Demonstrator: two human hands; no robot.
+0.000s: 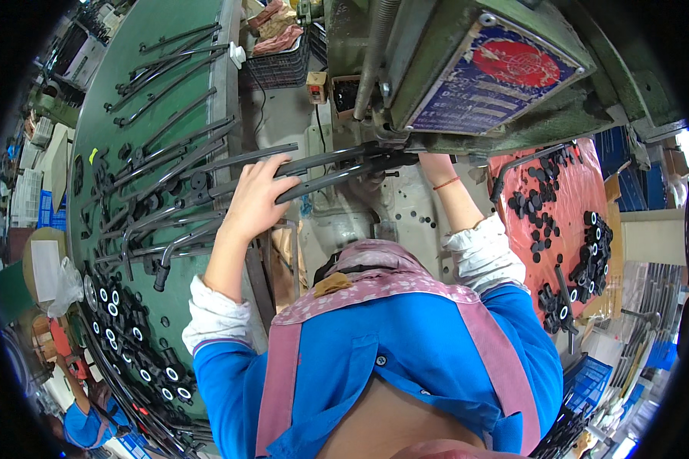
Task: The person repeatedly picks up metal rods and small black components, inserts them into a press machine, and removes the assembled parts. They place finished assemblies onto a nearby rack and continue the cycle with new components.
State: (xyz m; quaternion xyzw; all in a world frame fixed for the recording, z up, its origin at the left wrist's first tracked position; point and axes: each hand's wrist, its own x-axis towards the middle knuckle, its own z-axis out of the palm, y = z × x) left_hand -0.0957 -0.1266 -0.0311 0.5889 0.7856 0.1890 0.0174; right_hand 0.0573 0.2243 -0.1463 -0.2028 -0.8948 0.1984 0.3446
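Note:
My left hand is closed around a dark metal tube frame, with the fingers and thumb on either side of one tube. The frame reaches from the green table to beneath the head of a green machine, and its curved ends lie over the table. My right hand is at the frame's other end, under the machine head. Its fingers are hidden there, so their grip does not show.
More bent dark tubes lie along the green table, with black parts with white rings nearer me. On the right, a red-covered table carries black caps and fittings. Behind stands a dark crate of cloths. Another person is at lower left.

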